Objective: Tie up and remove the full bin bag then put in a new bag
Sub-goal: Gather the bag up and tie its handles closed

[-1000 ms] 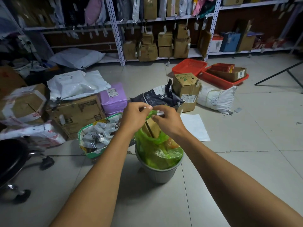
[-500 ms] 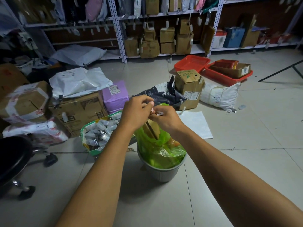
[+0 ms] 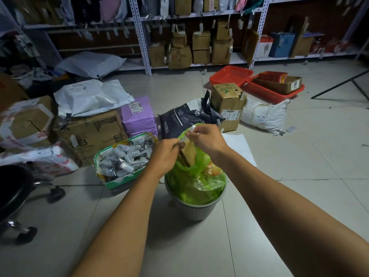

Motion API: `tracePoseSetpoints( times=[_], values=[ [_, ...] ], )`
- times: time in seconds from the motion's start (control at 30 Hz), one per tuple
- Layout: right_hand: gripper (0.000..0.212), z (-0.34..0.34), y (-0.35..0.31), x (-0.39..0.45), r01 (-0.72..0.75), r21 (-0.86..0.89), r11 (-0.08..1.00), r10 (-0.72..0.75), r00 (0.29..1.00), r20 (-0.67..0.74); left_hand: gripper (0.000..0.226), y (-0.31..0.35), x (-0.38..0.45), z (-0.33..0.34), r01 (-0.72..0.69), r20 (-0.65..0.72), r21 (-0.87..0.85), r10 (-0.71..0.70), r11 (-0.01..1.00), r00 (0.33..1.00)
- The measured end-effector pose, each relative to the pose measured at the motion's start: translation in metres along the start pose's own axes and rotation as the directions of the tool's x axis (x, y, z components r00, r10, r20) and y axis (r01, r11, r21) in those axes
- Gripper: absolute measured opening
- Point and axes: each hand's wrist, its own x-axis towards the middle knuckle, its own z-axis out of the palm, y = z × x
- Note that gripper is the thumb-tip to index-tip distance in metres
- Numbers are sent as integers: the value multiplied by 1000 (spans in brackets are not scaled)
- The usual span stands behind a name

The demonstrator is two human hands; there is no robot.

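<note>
A small grey bin (image 3: 194, 209) stands on the tiled floor in front of me. Inside it sits a translucent green bin bag (image 3: 196, 182), stuffed with cardboard and wrappers. The bag's top is pulled up above the rim. My left hand (image 3: 163, 155) pinches one gathered edge of the bag at the lower left. My right hand (image 3: 207, 139) pinches another edge a little higher and to the right. A piece of brown cardboard (image 3: 188, 154) sticks up out of the bag between my hands.
A green-edged box of small white bottles (image 3: 123, 158) sits just left of the bin. Cardboard boxes (image 3: 91, 134), a purple parcel (image 3: 138, 116) and a dark bag (image 3: 187, 114) crowd behind it. A white sheet (image 3: 239, 146) lies right. A black wheeled stool (image 3: 14, 194) stands far left.
My hands have drawn apart: the left dropped lower and left, the right rose slightly, stretching the bag's top edge between them.
</note>
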Motion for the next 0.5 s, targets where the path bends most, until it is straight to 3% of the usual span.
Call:
tracePoseSetpoints(
  times=[0.1,0.2,0.37,0.5],
  values=[
    [21,-6,2,1,7,14,1000,-6,1000,-15,25,-5,-1,-2,-20,-7,-97,20,995,1000],
    [1,-9,0,3,25,-13,1000,-26,999,-48,25,-7,-2,0,-7,-54,-95,1,995,999],
    [33,-14,3,1,74,-347,935,-143,974,-178,30,-5,0,2,110,-200,-300,-175,948,964],
    [31,-17,5,-3,109,-478,872,-210,964,-164,32,-1,-1,3,80,-183,-174,-112,982,977]
  ],
)
